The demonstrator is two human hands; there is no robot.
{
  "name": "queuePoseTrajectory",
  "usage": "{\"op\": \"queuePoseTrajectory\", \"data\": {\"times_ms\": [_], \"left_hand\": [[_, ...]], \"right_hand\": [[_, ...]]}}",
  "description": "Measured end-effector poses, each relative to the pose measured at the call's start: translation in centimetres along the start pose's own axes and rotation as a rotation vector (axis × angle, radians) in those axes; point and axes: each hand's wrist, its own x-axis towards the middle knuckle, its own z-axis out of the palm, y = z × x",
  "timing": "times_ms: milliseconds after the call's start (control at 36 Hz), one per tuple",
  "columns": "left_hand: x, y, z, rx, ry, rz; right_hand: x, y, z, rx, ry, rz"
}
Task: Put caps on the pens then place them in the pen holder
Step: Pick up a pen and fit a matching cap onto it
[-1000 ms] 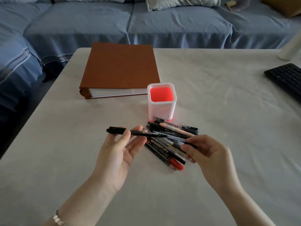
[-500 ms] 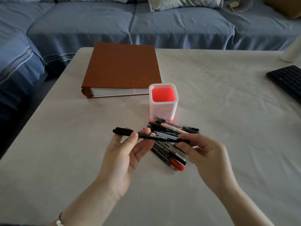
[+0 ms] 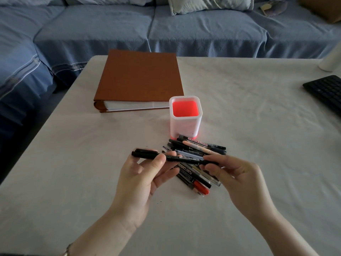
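My left hand pinches a thin black pen held level above the table. My right hand grips a black cap at the pen's right end, touching the tip. Under both hands lies a pile of pens and markers, among them a whiteboard marker and one with a red cap. The pen holder, white outside and glowing red inside, stands upright just behind the pile with nothing visible in it.
A brown binder lies behind and left of the holder. A black keyboard sits at the right edge, a white cylinder behind it. A blue sofa runs along the table's far side.
My right hand has brought the cap leftwards onto the pen's right end, closing the gap. My left hand and pen have shifted slightly to the right.
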Motion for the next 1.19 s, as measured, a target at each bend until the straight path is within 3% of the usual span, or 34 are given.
{"op": "queuePoseTrajectory", "data": {"times_ms": [306,500,583,667,778,833,944,1194], "left_hand": [[-0.1,-0.5,0.2,0.001,-0.005,0.075],[0.0,-0.9,0.2,0.067,-0.047,0.166],[0.1,-1.1,-0.4,0.098,-0.078,0.114],[0.2,-1.3,-1.3,0.279,-0.131,0.01],[0.6,-1.5,-2.3,0.746,-0.28,-0.128],[0.9,-1.6,-2.4,0.959,-0.327,-0.088],[1.1,-1.6,-1.9,1.159,-0.488,0.088],[0.9,-3.2,-3.6,1.218,-0.573,0.438]], "right_hand": [[0.0,-0.4,-0.5,-0.095,-0.022,-0.103],[-0.2,0.1,-0.5,0.018,-0.073,-0.015],[-0.3,0.5,-0.7,-0.049,-0.141,-0.025],[-0.4,1.9,-1.6,-0.254,-0.191,-0.064],[-0.6,3.8,-2.1,-0.52,-0.288,-0.198],[-0.9,4.4,-2.0,-0.631,-0.307,-0.277],[-1.2,5.0,-2.0,-0.736,-0.275,-0.374],[-1.5,4.9,-1.9,-0.662,-0.293,-0.4]]}}
